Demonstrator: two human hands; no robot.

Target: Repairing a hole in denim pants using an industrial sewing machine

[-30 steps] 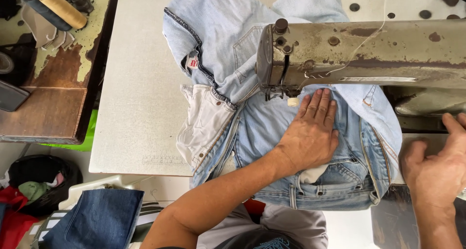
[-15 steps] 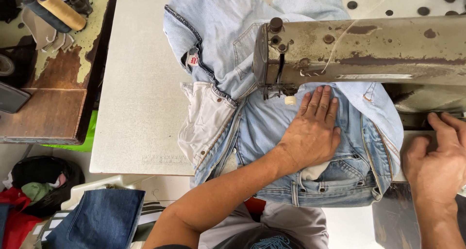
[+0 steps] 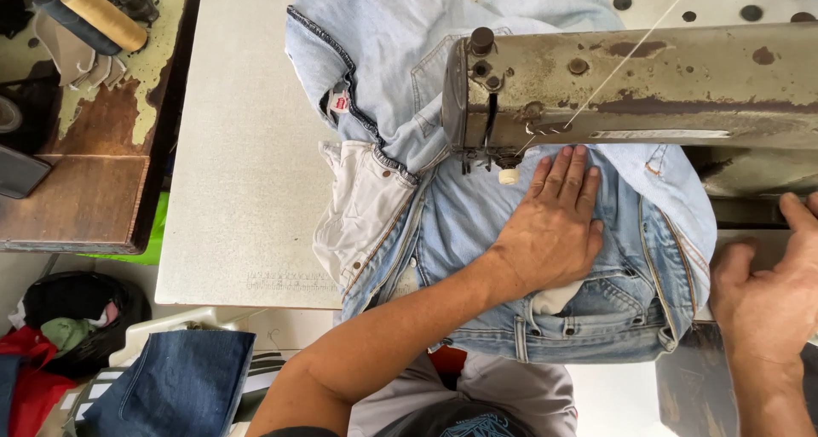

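A pair of light blue jeans (image 3: 477,224) lies bunched on the white sewing table (image 3: 247,164), running under the head of a worn grey-green sewing machine (image 3: 630,88). My left hand (image 3: 554,224) lies flat on the denim, fingers together, fingertips just under the machine's needle area. The white pocket lining (image 3: 362,207) is turned out to the left. My right hand (image 3: 767,292) rests at the table's right edge beside the jeans, fingers loosely curled, holding nothing I can make out.
A chipped wooden side table (image 3: 77,190) stands at the left with a spool of tan thread (image 3: 102,15). Dark blue folded denim (image 3: 170,386) and a black bag of cloth (image 3: 77,318) sit below. Thread runs up from the machine.
My right hand has slid a little upward and leftward along the table's right edge. The left hand stays pressed flat on the denim; the view has shifted slightly.
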